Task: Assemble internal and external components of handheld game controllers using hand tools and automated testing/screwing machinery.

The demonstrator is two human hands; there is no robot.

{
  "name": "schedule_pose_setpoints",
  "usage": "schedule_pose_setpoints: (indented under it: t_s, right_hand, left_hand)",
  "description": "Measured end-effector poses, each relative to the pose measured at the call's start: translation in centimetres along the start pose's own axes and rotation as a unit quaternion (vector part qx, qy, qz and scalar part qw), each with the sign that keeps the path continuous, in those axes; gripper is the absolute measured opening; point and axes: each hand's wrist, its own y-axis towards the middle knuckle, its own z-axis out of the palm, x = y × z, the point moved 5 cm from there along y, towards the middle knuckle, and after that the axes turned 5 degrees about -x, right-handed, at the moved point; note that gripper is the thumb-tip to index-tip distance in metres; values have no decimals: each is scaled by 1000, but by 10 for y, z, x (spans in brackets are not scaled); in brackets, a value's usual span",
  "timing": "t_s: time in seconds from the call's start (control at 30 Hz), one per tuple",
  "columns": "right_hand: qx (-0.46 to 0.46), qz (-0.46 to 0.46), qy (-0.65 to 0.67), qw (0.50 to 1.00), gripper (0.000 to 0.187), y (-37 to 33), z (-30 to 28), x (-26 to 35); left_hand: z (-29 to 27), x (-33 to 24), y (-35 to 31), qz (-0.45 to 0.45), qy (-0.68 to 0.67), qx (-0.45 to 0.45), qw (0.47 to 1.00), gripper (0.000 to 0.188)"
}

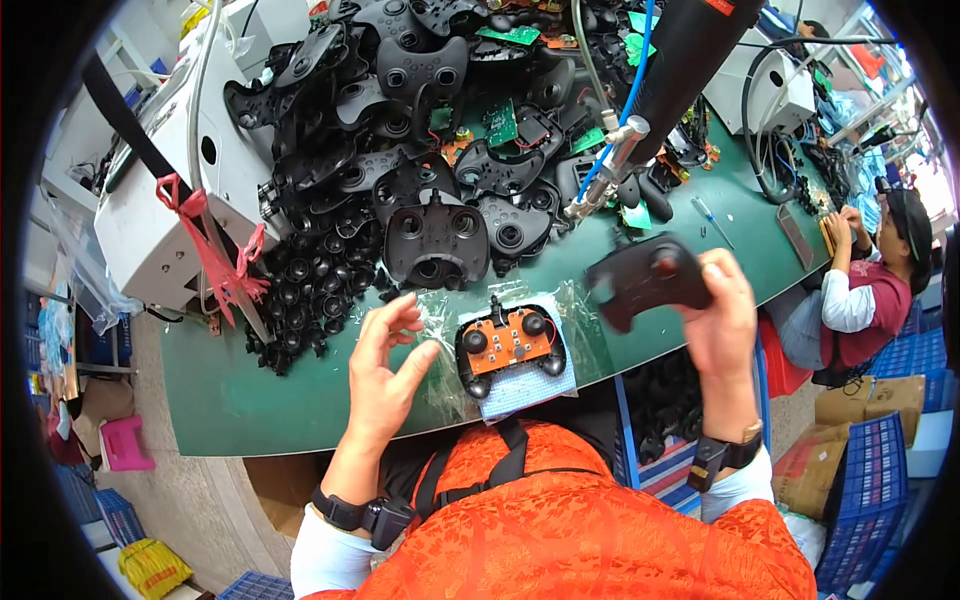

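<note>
The step in hand looks like bringing a cover to an open controller, judging by how the pieces lie. The open controller point(512, 352) rests on a pale blue cloth point(528, 392) near the front edge of the green surface point(290, 415), its orange circuit board point(511, 326) and two thumbsticks facing up. The right hand point(727, 315) grips a black controller shell point(648, 278) by one end, fingers and thumb closed on it, holding it raised to the right of the open controller; the shell is blurred, so which face is turned up cannot be told for sure. The left hand point(385, 370) is empty, its fingers spread and curved, just left of the open controller and apart from it. The next move probably calls for the left fingers to steady the open controller while the shell is turned to match its outline and lowered squarely over the thumbsticks, without catching the board or the edges.
</note>
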Motion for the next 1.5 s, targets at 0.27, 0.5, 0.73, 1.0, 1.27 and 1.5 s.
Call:
schedule_pose_setpoints:
  t_s: [0.27,0.5,0.73,1.0,1.27,1.5]
  right_hand:
    - [157,59,182,969,16,7,113,-46]
    - [155,-378,-452,793,73,-11,140,-23]
    - [248,-300,-479,787,82,-10,141,-23]
    - [192,-183,-473,841,69,-13,93,-48]
    - [146,-110,-479,859,70,-15,74,-62]
    - [247,-143,-501,817,73,-21,90,-79]
  left_hand:
    - [37,-45,32,-31,-208,50,976,54]
    - [-3,-80,29,333,233,-102,908,31]
    - [21,-45,20,-123,-305,128,936,36]
    - [15,-9,-3,-147,-92,49,984,38]
    - [15,9,-23,-50,78,29,995,38]
    - [15,31,-24,-243,-90,72,963,38]
